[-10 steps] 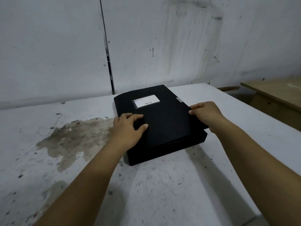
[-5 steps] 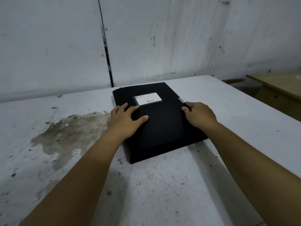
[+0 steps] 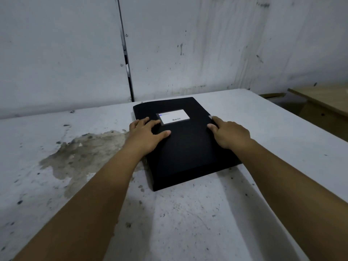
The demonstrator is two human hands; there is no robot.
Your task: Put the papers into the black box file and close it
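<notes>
Flat rectangular matte black box file (image 3: 188,147) lies lid-down-shut on the stained white table (image 3: 188,223), long axis running away from me, angled slightly left. White label (image 3: 174,116) near the far end (print too small to read). My left hand (image 3: 146,137) and right hand (image 3: 230,135) press flat on the lid, fingers spread, gripping nothing.

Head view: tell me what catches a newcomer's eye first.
A black box file lies shut in the middle of the white table, a white label on its lid. The left hand and right hand lie flat on it. A brown stain spreads left of it.
</notes>
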